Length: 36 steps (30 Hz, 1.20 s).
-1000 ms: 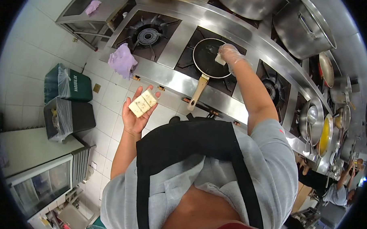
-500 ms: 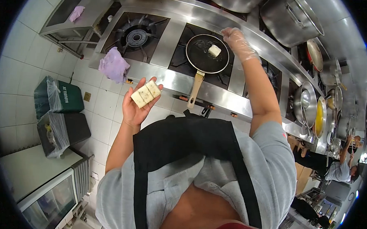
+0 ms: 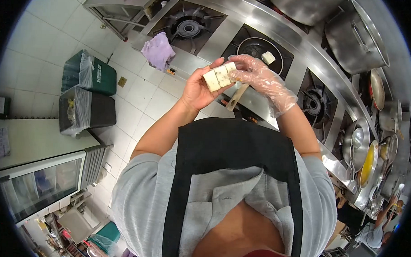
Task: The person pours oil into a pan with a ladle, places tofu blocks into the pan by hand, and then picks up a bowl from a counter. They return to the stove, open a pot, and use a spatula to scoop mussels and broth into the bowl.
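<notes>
A white, brown-specked block that looks like tofu (image 3: 217, 79), cut into several pieces, rests in my bare left hand (image 3: 195, 93), whose fingers and thumb hold it from beneath and the side. My right hand (image 3: 263, 81), in a clear plastic glove, has its thumb and fingers closed around the block's right end. Behind that hand a black frying pan (image 3: 276, 66) sits on a burner, partly covered by the glove. One white tofu piece (image 3: 268, 57) lies in it. The pan's beige handle (image 3: 236, 98) points towards me, its upper part hidden by my right hand.
Burners (image 3: 189, 29) flank the pan. A purple cloth (image 3: 158, 51) hangs at the stove's front edge. Large steel pots (image 3: 353, 41) stand at the back right, with a bowl of yellow liquid (image 3: 368, 163) farther along. Two bins (image 3: 91, 107) stand left. Another person (image 3: 374, 234) is at far right.
My right hand has come from beside the pan to the block in my left hand and closed on its end. The view has shifted, moving the stove up and right.
</notes>
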Each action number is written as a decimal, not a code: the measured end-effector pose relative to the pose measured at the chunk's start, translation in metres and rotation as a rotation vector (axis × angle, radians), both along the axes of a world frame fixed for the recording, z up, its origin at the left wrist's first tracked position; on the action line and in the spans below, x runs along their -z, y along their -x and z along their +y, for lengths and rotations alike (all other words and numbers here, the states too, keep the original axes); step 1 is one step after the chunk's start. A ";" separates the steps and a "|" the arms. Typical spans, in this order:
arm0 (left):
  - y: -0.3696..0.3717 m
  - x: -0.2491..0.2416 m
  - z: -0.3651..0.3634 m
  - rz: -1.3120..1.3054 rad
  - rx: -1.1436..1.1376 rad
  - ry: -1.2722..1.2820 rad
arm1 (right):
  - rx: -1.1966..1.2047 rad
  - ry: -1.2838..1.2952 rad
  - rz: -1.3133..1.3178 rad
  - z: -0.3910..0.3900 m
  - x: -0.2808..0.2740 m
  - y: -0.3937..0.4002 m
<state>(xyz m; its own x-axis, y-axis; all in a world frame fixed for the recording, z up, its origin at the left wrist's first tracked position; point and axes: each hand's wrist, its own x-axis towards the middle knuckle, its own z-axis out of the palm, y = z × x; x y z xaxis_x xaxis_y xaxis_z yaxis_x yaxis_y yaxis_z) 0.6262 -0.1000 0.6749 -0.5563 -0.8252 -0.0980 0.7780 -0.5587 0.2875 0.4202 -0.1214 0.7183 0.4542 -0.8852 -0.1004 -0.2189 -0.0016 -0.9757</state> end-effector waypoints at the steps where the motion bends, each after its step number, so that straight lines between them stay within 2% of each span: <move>1: 0.003 0.000 0.001 -0.034 0.000 0.010 | 0.004 -0.001 -0.003 0.002 0.000 0.001; 6: 0.013 0.004 0.009 -0.072 0.054 0.018 | -0.014 -0.220 -0.122 0.009 0.011 0.016; 7: 0.014 0.007 0.009 -0.044 0.065 -0.006 | -0.059 -0.253 -0.270 0.011 0.014 0.019; 8: 0.015 0.009 0.010 -0.015 0.079 -0.029 | -0.056 -0.252 -0.268 0.012 0.014 0.021; 10: 0.015 0.008 0.009 0.036 0.084 -0.062 | 0.040 -0.467 -0.466 0.014 0.015 0.021; 11: 0.015 0.007 0.008 0.084 0.083 -0.094 | -0.022 -0.512 -0.595 0.011 0.024 0.028; 15: 0.011 0.007 0.006 0.132 0.080 -0.116 | -0.017 -0.560 -0.665 0.007 0.025 0.034; 17: 0.007 0.007 0.005 0.231 0.115 -0.076 | -0.001 -0.643 -0.838 0.003 0.028 0.042; 21: -0.002 0.010 0.008 0.254 0.022 -0.203 | 0.134 -0.539 -0.940 -0.008 0.022 0.066; 22: -0.006 0.012 0.008 0.258 0.031 -0.205 | 0.141 -0.445 -0.914 -0.013 0.017 0.073; 24: -0.014 0.016 0.011 0.266 -0.013 -0.234 | 0.246 -0.273 -0.682 -0.024 0.009 0.093; 26: -0.018 0.013 0.015 0.243 -0.037 -0.285 | 0.241 -0.002 -0.312 -0.039 0.008 0.111; 28: -0.024 0.018 0.017 0.236 -0.058 -0.297 | 0.306 0.165 0.371 -0.050 0.001 0.111; 29: -0.026 0.019 0.017 0.219 -0.054 -0.286 | 0.307 0.164 0.374 -0.055 0.005 0.110; 31: -0.029 0.021 0.019 0.198 -0.070 -0.288 | 0.103 0.422 0.834 -0.068 0.025 0.110; 32: -0.030 0.023 0.020 0.175 -0.087 -0.291 | 0.100 0.422 0.835 -0.079 0.040 0.110; 34: -0.037 0.028 0.022 0.180 -0.081 -0.259 | -0.157 0.406 1.120 -0.096 0.065 0.105; 36: -0.043 0.031 0.026 0.182 -0.075 -0.234 | -0.185 0.432 1.143 -0.104 0.082 0.102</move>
